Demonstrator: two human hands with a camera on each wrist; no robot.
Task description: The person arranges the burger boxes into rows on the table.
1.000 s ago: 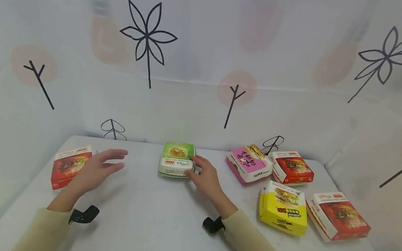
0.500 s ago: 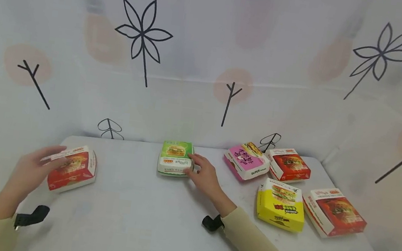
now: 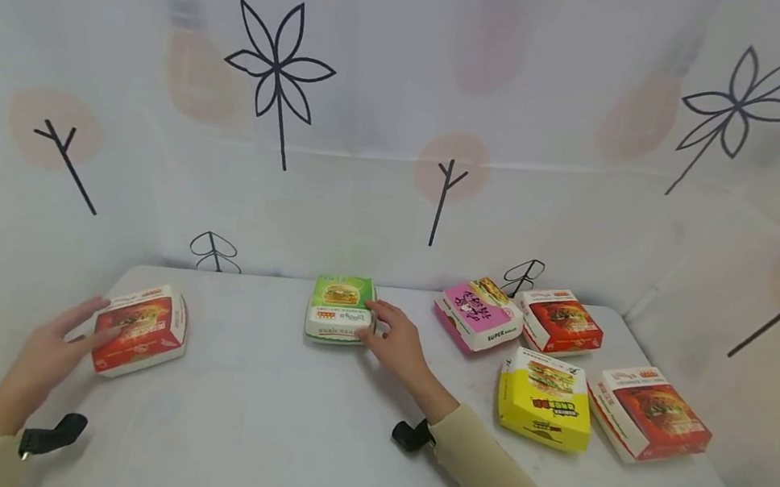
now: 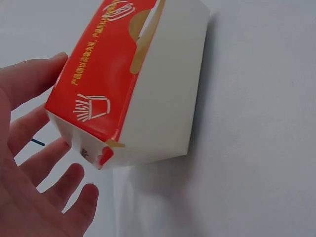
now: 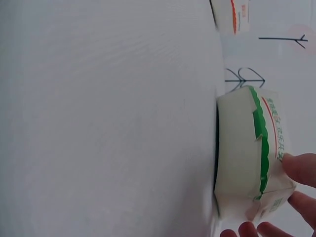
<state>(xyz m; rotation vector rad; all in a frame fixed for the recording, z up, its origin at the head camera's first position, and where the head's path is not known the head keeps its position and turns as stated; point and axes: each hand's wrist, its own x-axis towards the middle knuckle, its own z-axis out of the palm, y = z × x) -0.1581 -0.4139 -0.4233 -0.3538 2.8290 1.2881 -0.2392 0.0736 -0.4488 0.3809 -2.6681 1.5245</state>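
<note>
In the head view, a red and white burger box (image 3: 140, 328) lies at the left of the table. Beside its left side is my left hand (image 3: 51, 352), thumb at the lid's edge and fingers spread. The left wrist view shows this thumb by the red lid of the burger box (image 4: 94, 74), the other fingers behind its corner. My right hand (image 3: 402, 348) pinches the right edge of a green and white burger box (image 3: 339, 310) at the back middle. Up close, thumb and fingers meet the corner of that burger box (image 5: 239, 153); some fingertips are cut off by the frame.
To the right lie a pink box (image 3: 479, 315), a red box (image 3: 563, 322), a yellow box (image 3: 546, 401) and another red box (image 3: 657, 414), close together. A patterned white cloth (image 3: 364, 216) hangs behind the white table (image 3: 249, 437).
My left hand has moved left, across the red box to its outer side, then a little lower. The right hand stays at the green box. The boxes hold their places.
</note>
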